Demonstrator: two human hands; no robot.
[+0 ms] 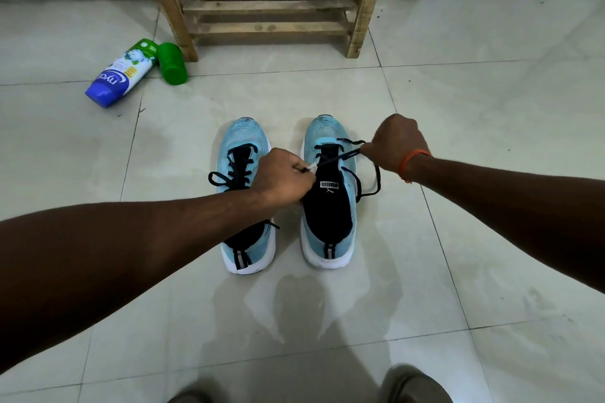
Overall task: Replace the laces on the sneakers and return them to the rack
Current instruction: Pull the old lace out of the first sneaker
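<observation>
Two light blue sneakers with white soles stand side by side on the tiled floor, toes pointing away from me. The left sneaker (240, 144) has its dark lace threaded through the eyelets. On the right sneaker (322, 137) the dark lace (376, 183) runs only through the front eyelets, and a loose loop trails over its right side. My left hand (283, 178) pinches the lace's pale tip above the black tongue. My right hand (397, 142), with an orange thread at the wrist, grips the other stretch of the same lace beside the shoe.
A wooden slatted rack (268, 6) stands against the wall straight ahead. A blue and white powder bottle (119, 75) and a green cap (172, 64) lie on the floor left of the rack's leg. My feet (415, 384) show at the bottom edge.
</observation>
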